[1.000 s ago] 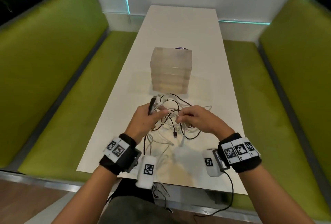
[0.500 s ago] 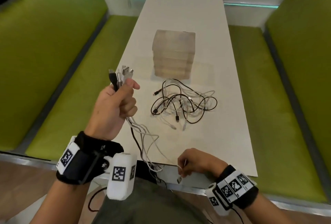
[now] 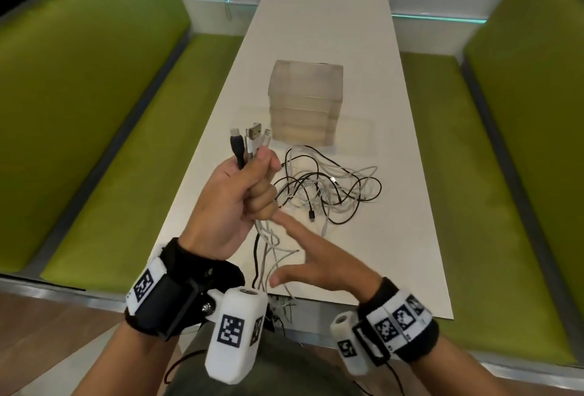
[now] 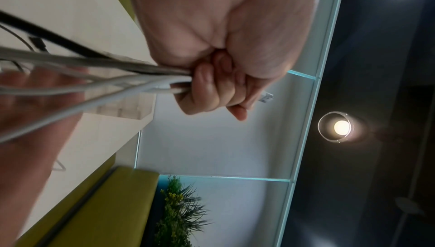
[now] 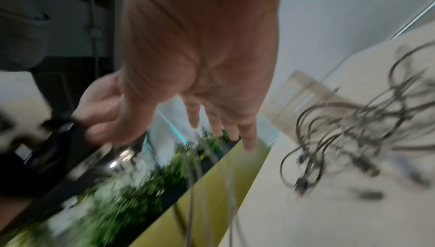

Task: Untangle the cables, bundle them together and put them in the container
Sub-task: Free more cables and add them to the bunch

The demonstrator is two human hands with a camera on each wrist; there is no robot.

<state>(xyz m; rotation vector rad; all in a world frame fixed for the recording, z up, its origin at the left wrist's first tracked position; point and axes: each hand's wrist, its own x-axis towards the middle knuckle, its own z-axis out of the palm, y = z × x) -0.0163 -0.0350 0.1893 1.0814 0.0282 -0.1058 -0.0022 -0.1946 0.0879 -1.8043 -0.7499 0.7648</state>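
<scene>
My left hand is raised above the table's near left part, fisted round a bunch of black and white cables whose plugs stick up out of the fist. In the left wrist view the left hand clamps the cable strands, which run down over the table edge. My right hand is spread with straight fingers just below the fist, beside the hanging strands, holding nothing; the right wrist view shows that right hand flat and blurred. A loose tangle of cables lies on the table. The translucent container stands behind it.
The white table is long and narrow, with green benches on both sides and a white wall at the far end. Cable ends dangle over the near table edge toward my lap.
My right hand has risen from the near table edge, let go of the strand it pinched and spread open under the left fist. The left hand has shifted right with the bunch.
</scene>
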